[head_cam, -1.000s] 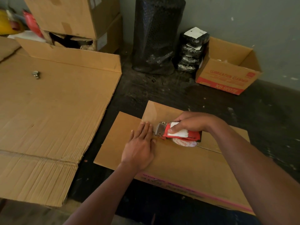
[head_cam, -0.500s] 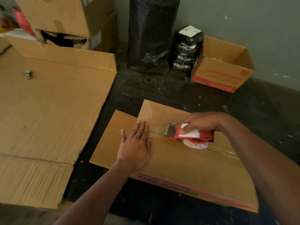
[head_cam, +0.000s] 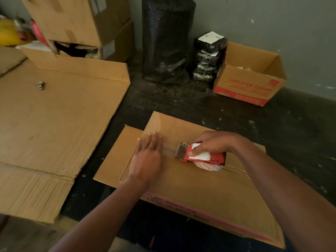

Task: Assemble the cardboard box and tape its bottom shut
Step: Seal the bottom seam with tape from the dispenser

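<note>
A brown cardboard box [head_cam: 196,184] stands bottom up in front of me, its flaps folded together along a centre seam. My left hand [head_cam: 148,157] presses flat on the flaps at the seam's left end, fingers straight. My right hand [head_cam: 214,142] grips a red tape dispenser [head_cam: 200,155] sitting on the seam right of the left hand, its metal blade pointing left. A strip of clear tape runs along the seam between the left hand and the blade. The tape roll shows white under the dispenser.
A large flattened cardboard sheet [head_cam: 54,124] lies to the left with a small metal piece [head_cam: 40,85] on it. At the back stand stacked boxes [head_cam: 81,24], a black bubble-wrap roll [head_cam: 167,39], black wrapped packets [head_cam: 209,55] and an open red-printed box [head_cam: 251,77].
The dispenser and my right hand have slid right along the seam, away from the left hand, leaving tape behind. My left hand has stayed pressed at the seam's left end.
</note>
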{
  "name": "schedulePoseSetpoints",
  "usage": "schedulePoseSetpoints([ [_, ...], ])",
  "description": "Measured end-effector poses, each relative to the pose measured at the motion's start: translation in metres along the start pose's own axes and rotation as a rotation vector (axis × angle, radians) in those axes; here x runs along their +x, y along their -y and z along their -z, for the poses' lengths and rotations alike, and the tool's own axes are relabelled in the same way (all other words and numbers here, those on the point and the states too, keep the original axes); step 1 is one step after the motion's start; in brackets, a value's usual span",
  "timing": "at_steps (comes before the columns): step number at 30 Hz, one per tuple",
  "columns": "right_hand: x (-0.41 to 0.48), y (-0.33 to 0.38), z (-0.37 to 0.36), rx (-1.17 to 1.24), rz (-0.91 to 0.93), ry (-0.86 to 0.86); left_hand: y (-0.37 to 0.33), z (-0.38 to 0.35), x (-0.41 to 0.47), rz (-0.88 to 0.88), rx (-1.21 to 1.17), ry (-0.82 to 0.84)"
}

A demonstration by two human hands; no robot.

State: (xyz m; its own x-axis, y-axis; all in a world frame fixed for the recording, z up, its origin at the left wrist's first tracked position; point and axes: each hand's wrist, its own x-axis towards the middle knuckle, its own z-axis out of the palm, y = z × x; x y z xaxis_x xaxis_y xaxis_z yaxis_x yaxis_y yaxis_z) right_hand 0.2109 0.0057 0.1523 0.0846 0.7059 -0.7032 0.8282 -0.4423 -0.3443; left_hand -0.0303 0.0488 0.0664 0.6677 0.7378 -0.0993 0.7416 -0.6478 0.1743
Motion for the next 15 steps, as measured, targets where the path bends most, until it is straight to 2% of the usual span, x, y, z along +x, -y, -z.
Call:
schedulePoseSetpoints([
  [3,0.003,-0.007,-0.001,-0.001,-0.015,-0.001,-0.019,-0.015,-0.011,-0.012,-0.181,-0.023],
  [7,0.001,-0.017,-0.002,0.079,-0.013,-0.019,-0.015,-0.036,-0.011,-0.028,-0.089,-0.018],
  [15,-0.006,-0.018,0.004,0.119,0.031,-0.004,-0.008,-0.034,-0.01,-0.023,-0.099,-0.009],
])
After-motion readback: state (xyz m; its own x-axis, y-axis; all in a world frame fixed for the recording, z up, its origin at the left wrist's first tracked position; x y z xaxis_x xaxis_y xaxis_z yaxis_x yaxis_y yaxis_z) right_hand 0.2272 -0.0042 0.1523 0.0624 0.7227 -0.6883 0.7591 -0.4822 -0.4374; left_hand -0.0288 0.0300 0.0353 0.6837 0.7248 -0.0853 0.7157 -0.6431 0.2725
